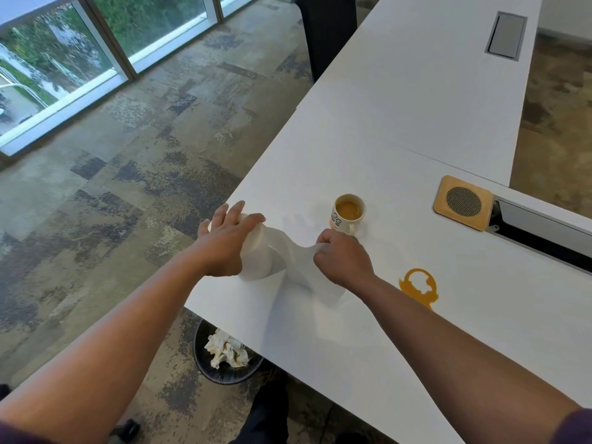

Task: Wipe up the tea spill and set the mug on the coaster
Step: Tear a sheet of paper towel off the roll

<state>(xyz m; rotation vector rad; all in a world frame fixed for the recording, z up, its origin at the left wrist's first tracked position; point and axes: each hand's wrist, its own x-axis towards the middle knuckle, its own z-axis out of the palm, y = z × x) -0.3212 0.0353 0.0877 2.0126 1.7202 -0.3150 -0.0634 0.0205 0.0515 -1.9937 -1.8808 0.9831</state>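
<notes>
Near the table edge, the left hand [224, 241] presses the paper roll [261, 256] while the right hand [342, 259] pinches its sheet [301, 267], and a hard pull could knock the mug [347, 214].

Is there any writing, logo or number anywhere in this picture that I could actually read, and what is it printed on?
Mug: dark lettering runs down its white side, too small and blurred to read.
Coaster: no text, only a round mesh disc set in wood.
Paper towel roll, table, waste bin: no writing visible.
Nothing legible stands anywhere in the view.
</notes>
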